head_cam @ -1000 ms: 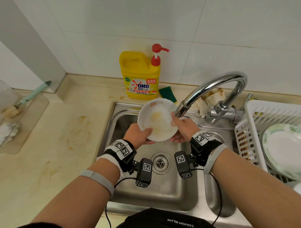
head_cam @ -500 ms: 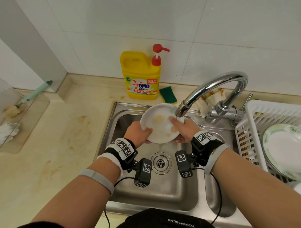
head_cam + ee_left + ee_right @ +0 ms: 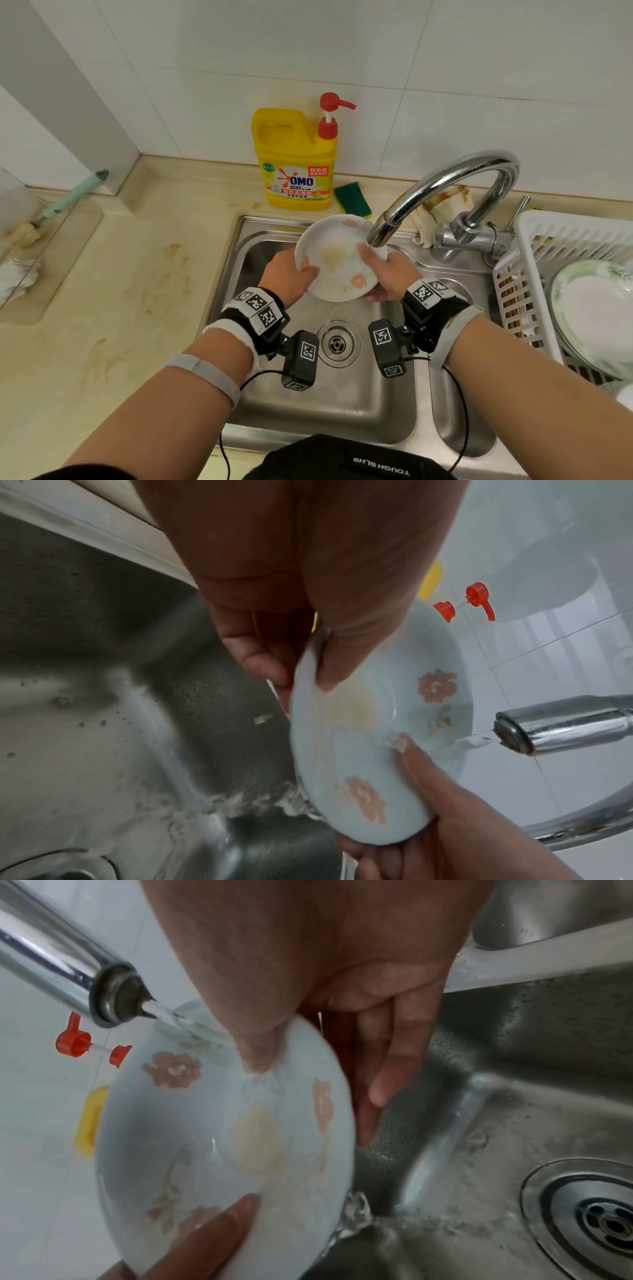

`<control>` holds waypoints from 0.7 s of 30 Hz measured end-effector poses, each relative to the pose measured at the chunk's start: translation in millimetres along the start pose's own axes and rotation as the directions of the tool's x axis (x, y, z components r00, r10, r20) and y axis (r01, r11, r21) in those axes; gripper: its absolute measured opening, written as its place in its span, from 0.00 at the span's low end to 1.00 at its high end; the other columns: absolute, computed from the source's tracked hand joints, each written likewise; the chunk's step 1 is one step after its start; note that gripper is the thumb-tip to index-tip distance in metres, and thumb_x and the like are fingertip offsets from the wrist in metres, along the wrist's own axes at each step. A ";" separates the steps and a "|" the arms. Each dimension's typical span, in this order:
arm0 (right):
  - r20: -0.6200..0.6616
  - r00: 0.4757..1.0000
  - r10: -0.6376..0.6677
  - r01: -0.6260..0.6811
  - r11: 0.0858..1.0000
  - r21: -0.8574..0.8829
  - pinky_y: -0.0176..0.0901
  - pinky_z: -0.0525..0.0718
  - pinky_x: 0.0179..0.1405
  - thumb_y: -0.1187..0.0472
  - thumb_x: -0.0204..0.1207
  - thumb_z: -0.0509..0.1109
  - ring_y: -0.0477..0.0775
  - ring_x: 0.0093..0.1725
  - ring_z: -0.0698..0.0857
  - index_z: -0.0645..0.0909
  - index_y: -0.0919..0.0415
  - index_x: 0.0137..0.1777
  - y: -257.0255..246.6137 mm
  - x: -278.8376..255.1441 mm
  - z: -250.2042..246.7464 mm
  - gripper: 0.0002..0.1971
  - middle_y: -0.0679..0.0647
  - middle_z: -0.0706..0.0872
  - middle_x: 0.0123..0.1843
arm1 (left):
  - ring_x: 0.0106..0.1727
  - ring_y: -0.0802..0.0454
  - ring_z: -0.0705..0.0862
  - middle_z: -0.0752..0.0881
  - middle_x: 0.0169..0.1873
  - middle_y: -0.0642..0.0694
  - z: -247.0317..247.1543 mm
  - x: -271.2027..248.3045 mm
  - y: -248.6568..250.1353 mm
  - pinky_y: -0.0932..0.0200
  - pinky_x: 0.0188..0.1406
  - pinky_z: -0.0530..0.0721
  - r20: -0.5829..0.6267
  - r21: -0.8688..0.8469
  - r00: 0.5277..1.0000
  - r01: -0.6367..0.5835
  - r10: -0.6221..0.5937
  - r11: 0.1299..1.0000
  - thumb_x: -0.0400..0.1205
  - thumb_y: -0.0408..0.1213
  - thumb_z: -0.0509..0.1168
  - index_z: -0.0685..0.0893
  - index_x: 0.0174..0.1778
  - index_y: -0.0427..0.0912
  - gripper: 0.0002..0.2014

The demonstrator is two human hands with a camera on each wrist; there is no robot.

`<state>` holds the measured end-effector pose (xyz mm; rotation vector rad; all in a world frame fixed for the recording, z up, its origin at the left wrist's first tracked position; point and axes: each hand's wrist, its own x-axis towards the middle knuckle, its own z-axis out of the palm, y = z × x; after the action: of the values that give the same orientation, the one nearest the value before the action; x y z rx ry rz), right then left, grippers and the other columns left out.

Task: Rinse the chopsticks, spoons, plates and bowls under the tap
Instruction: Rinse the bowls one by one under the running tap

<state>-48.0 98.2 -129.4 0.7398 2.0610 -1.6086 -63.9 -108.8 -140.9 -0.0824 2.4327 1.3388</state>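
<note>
1. Head view shows my left hand gripping the plate at its 9 o'clock rim, thumb on the face and fingers curled behind.
2. My right hand holds the 3 o'clock rim the same way, thumb pressed on the face right where the water lands.
3. The plate sits over the sink, tilted up toward me, its far rim just under the tap spout.
4. What matters next, I judge: the yellowish smear at the plate's centre lies toward 9 o'clock of the stream, so the plate must slide toward 3 o'clock or turn; either hand could do it, the right thumb being nearest the water.
5. Left wrist view confirms water striking the plate beside that thumb and running off the low edge.
6. Readable writing: "OMO" on the yellow detergent bottle at 12 o'clock on the tabletop, and "TOUGH SLHS", upside down, at 6 o'clock.
</note>
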 end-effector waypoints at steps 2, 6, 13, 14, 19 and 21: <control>-0.003 0.997 -0.071 0.071 0.997 -0.018 0.43 0.90 0.27 0.43 0.85 0.68 0.59 0.45 0.91 0.82 0.57 0.54 6.2 0.2 -0.1 0.16 0.61 0.91 0.52 | 0.50 0.42 0.88 0.89 0.47 0.43 0.0 0.3 -1.3 0.41 0.54 0.90 -0.006 0.004 1.000 -0.014 0.014 1.000 0.81 0.39 0.72 0.85 0.53 0.42 0.08; -0.005 0.991 -0.132 0.132 0.991 -0.011 0.51 0.93 0.43 0.53 0.84 0.71 0.61 0.50 0.92 0.84 0.53 0.51 17.0 3.0 3.3 0.05 0.61 0.92 0.54 | 0.52 0.45 0.88 0.89 0.52 0.42 6.1 -4.2 -4.0 0.49 0.47 0.91 -0.009 -0.154 1.000 0.011 -0.013 0.988 0.80 0.35 0.74 0.85 0.59 0.42 0.12; 0.075 0.997 -0.029 0.006 0.959 0.283 0.42 0.85 0.35 0.60 0.79 0.78 0.51 0.34 0.87 0.86 0.62 0.54 28.8 -3.2 23.0 0.09 0.60 0.91 0.44 | 0.53 0.35 0.92 0.90 0.56 0.29 27.2 -20.6 1.8 0.45 0.51 0.93 0.269 -0.615 0.943 0.324 -0.196 0.719 0.85 0.30 0.70 0.81 0.67 0.33 0.15; 0.067 0.998 -0.021 0.004 0.969 0.246 0.43 0.85 0.35 0.59 0.78 0.79 0.51 0.31 0.86 0.86 0.63 0.54 29.9 -3.2 22.2 0.10 0.60 0.90 0.42 | 0.54 0.34 0.92 0.89 0.57 0.28 25.5 -18.9 1.5 0.45 0.49 0.93 0.260 -0.617 0.945 0.322 -0.200 0.718 0.85 0.28 0.69 0.81 0.67 0.31 0.15; -0.022 1.000 -0.006 0.008 0.996 0.092 0.50 0.90 0.38 0.48 0.81 0.75 0.55 0.28 0.89 0.85 0.65 0.53 22.2 3.4 6.2 0.17 0.61 0.91 0.33 | 0.56 0.35 0.90 0.87 0.60 0.31 13.3 -11.2 -0.1 0.34 0.55 0.90 0.212 -0.456 0.956 0.282 -0.204 0.845 0.82 0.25 0.69 0.79 0.67 0.29 0.17; -0.019 1.000 0.005 -0.005 1.000 0.021 0.50 0.90 0.37 0.41 0.82 0.71 0.56 0.30 0.91 0.84 0.63 0.49 14.9 4.2 1.0 0.22 0.62 0.91 0.33 | 0.57 0.35 0.90 0.86 0.60 0.34 10.1 -11.1 0.0 0.32 0.56 0.89 0.213 -0.411 0.958 0.266 -0.192 0.872 0.81 0.26 0.70 0.80 0.65 0.30 0.16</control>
<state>-41.8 100.6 -143.4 0.7702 2.0575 -1.6282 -50.7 -101.8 -142.0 -0.3497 1.8770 1.6770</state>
